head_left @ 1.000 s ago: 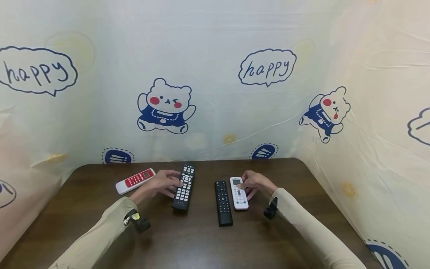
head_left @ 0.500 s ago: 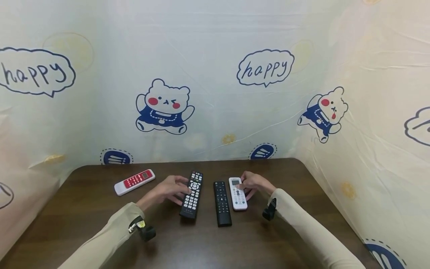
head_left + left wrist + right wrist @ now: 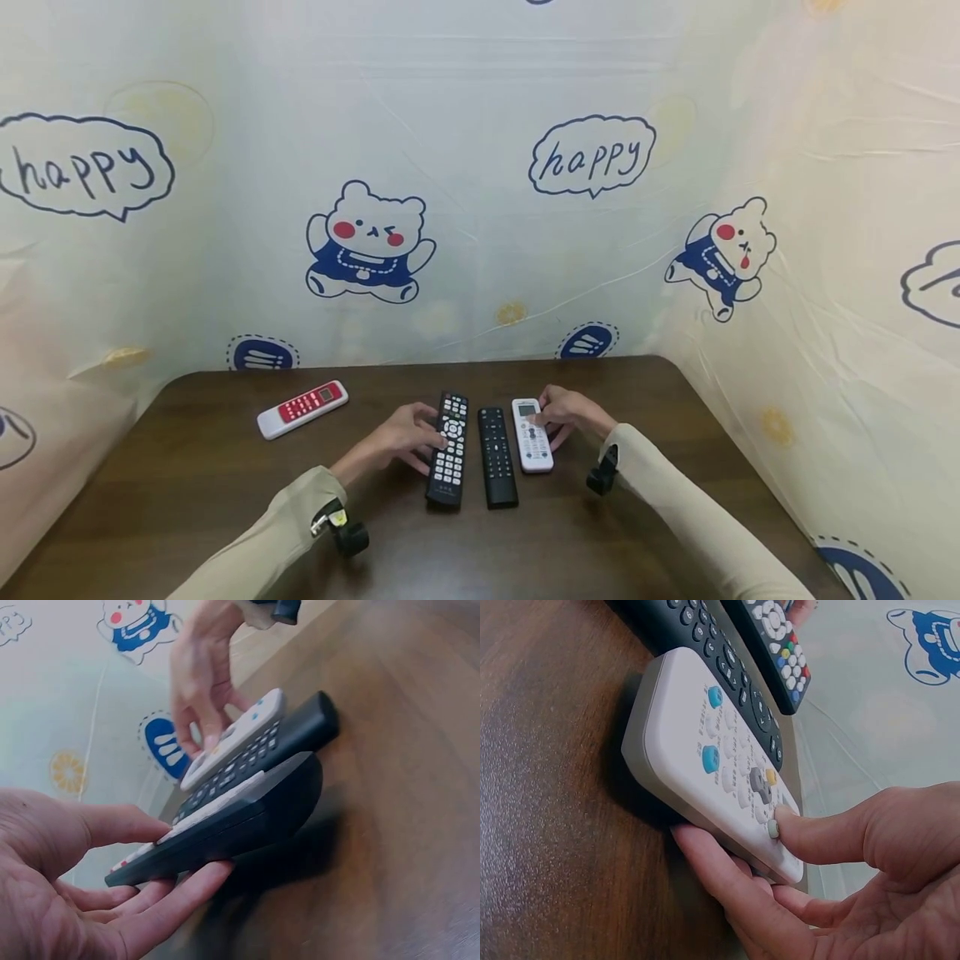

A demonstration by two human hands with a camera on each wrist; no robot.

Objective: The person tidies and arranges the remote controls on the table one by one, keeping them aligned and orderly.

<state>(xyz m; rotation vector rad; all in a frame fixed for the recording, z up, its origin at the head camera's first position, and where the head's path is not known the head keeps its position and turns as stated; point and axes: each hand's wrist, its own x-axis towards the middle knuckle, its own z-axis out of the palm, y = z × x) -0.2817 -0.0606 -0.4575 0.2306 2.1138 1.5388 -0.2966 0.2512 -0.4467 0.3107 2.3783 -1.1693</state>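
Black remote with white keys (image 3: 448, 483): had shifted toward the worktop's (image 3: 405, 567) right edge and a little toward its near edge since the earlier frame; sat just left of the plain black remote (image 3: 498, 467).
Left hand (image 3: 405, 435): had travelled with it; pinched it from the left side, thumb on the keys, other fingers beneath, over a shadow on the worktop.
Right hand (image 3: 572, 410): stayed put, gripping the white remote (image 3: 536, 454) by its right side, thumb on the face.
White remote: stood just right of the plain black remote; could not tell whether fully resting on the worktop.
Red-and-white remote (image 3: 303, 409): lay slanted near the far left corner, well apart.
Printed backdrop (image 3: 480, 217): rose behind the far edge.
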